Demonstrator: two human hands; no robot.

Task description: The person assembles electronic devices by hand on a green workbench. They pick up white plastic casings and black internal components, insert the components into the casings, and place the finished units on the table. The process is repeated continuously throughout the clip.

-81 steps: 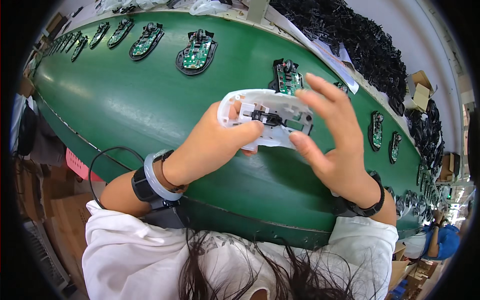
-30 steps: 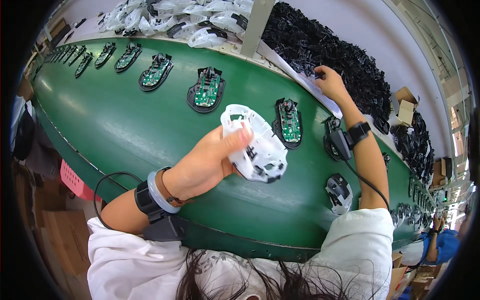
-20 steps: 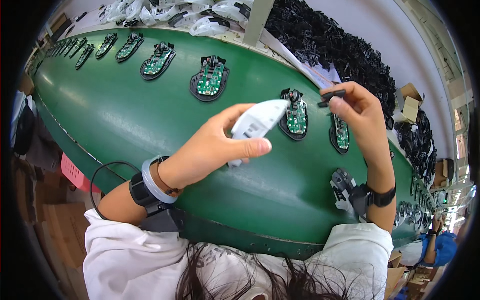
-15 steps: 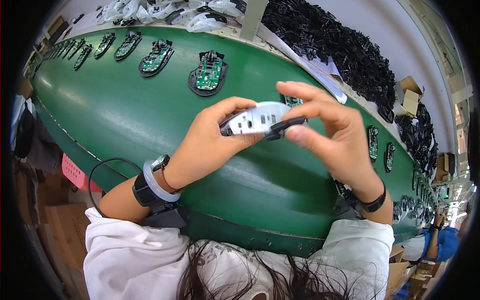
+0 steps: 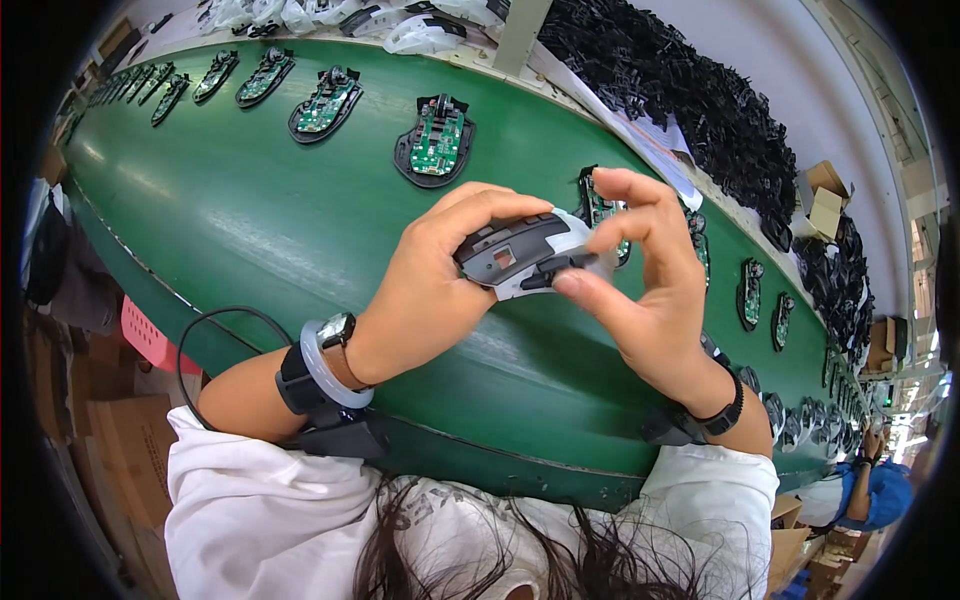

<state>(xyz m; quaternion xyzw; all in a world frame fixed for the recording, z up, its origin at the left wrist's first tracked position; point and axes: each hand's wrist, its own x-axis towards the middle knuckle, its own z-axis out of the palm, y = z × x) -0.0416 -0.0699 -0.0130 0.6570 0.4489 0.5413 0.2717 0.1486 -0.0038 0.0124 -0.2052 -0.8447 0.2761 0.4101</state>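
My left hand (image 5: 432, 285) is closed round a computer mouse top shell (image 5: 514, 243), held tilted above the green surface. The shell has a dark grey outer face with a small square opening and pale inner plastic along one side. A small black plastic piece (image 5: 553, 271) lies against that side. My right hand (image 5: 655, 285) pinches at this piece, its thumb on the near end and the index finger by the shell's edge. The fingertips are slightly blurred, and the contact under the index finger is partly hidden.
Mouse bases with green circuit boards (image 5: 437, 140) stand in a row along the green conveyor belt (image 5: 250, 215). A heap of black plastic parts (image 5: 660, 80) and wrapped shells (image 5: 425, 35) lie beyond its far edge. Another person (image 5: 885, 490) sits at far right.
The shell has turned from its pale inside to its dark outer face. The black piece has come along with it. The mouse bases on the belt have shifted slightly right.
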